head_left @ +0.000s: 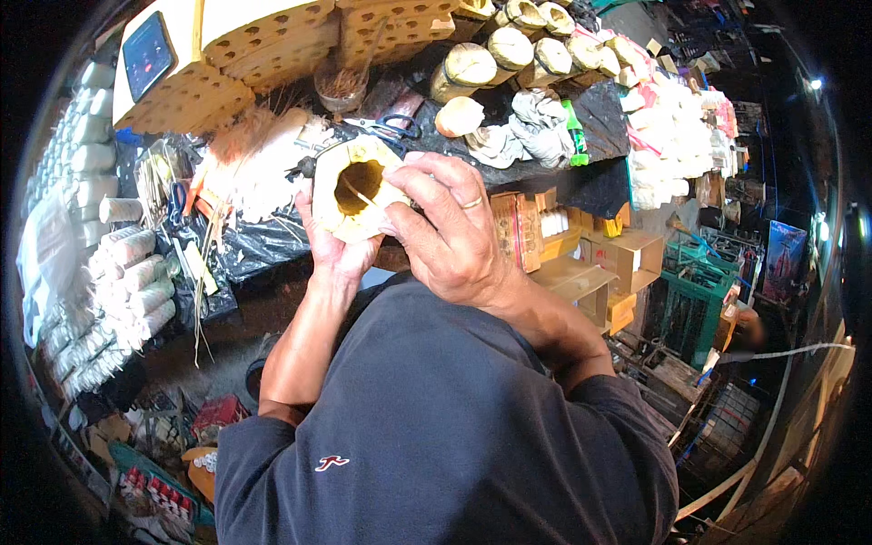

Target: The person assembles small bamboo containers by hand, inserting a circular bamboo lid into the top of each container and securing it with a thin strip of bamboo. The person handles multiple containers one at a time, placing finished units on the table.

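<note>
My left hand [341, 261] is wrapped round a pale yellow hollow cylinder [329, 211] from below and the left. The cylinder's wide mouth is dark inside and faces up toward me. My right hand [451, 238], with a ring on one finger, is closed at the right side of the rim. A thin pale stick [361, 192] slants from its fingertips into the mouth. How deep the stick reaches cannot be made out. Just beyond the cylinder, scissors [386, 127] with dark blue handles lie on the black plastic sheet [263, 247] covering the table.
Yellowish blocks with rows of holes [272, 45] stand at the back, a phone [148, 56] on the left one. Several capped cylinders [465, 68] and a green bottle [574, 134] are at the back right. White rolls [136, 272] pile up at left; cardboard boxes [627, 259] stand right.
</note>
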A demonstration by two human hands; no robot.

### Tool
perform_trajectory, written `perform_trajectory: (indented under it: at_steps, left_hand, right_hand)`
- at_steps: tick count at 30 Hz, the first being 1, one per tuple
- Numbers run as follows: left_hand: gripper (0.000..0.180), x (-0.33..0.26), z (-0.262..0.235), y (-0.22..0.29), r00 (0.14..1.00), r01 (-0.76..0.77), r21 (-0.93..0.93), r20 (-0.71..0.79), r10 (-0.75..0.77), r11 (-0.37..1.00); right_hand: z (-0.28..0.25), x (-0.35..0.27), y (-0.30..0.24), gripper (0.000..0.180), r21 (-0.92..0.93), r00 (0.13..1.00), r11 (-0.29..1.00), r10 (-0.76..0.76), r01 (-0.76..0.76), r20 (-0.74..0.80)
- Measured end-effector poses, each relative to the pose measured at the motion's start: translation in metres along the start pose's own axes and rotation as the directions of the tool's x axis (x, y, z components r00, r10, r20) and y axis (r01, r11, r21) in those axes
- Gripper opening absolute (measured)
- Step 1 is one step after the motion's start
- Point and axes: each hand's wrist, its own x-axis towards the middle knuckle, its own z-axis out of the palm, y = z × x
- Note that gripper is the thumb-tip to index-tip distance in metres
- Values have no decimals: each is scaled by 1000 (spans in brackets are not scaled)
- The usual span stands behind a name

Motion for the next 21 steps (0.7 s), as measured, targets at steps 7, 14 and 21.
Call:
perform_trajectory:
  at_steps: [7, 14, 21]
  left_hand:
    - [67, 19, -3, -12, 996, -48, 121, -65, 57, 992]
    - [79, 81, 47, -82, 991, -78, 516, -54, 124, 853]
    - [67, 221, 138, -236, 997, -41, 648, -26, 76, 760]
  right_hand:
    - [-13, -7, 18, 23, 67, 987, 992, 117, -109, -115]
    - [-79, -22, 83, 118, 298, 913, 865, 404, -402, 61]
    - [-198, -11, 232, 99, 62, 858, 862, 507, -503, -82]
